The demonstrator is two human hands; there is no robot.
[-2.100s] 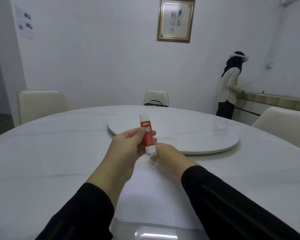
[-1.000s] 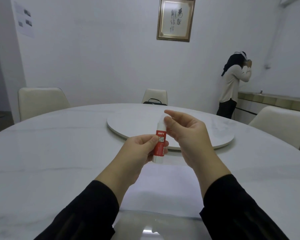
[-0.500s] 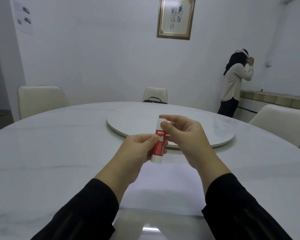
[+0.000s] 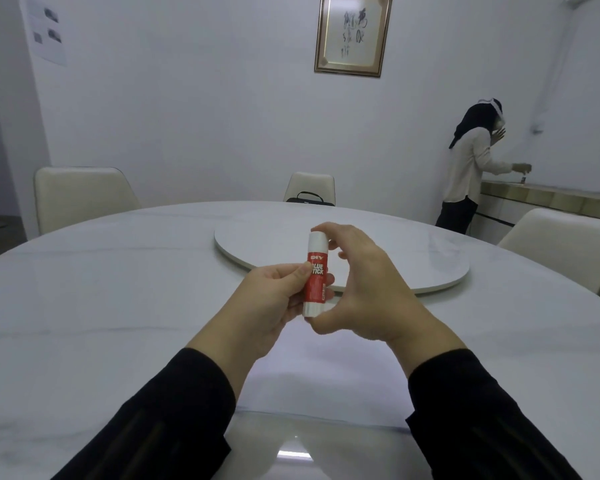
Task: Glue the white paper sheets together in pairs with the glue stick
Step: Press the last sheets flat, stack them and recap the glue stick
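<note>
**Glue stick held upright over the paper**

Glue stick [image 4: 315,274], a smooth plastic cylinder with a white cap, a red printed label and a white base, stands nearly upright in the air above the table, and we see it between both hands. Our left hand [image 4: 270,299] pinches the red middle, thumb on the label and fingers curled behind. Our right hand [image 4: 364,289] arches around it from the right: curved fingers reach to the white cap, and the thumb sits by the white base; whether the fingertips actually press the cap, we cannot tell. Both wrists end in black sleeves.

Below the hands lies the white paper [image 4: 323,375], flat and matte, largely hidden by our forearms, so we cannot count the sheets. It rests on a round table [image 4: 101,323] of glossy pale marble with faint grey veining. Beyond the hands sits a round turntable [image 4: 413,265] of the same stone. Cream padded chairs [image 4: 84,195] ring the table, and a dark bag [image 4: 309,199] rests on the far one. A gold-framed calligraphy [image 4: 353,32] hangs on the plain wall. At the right, another person [image 4: 471,174] stands at a counter.
</note>
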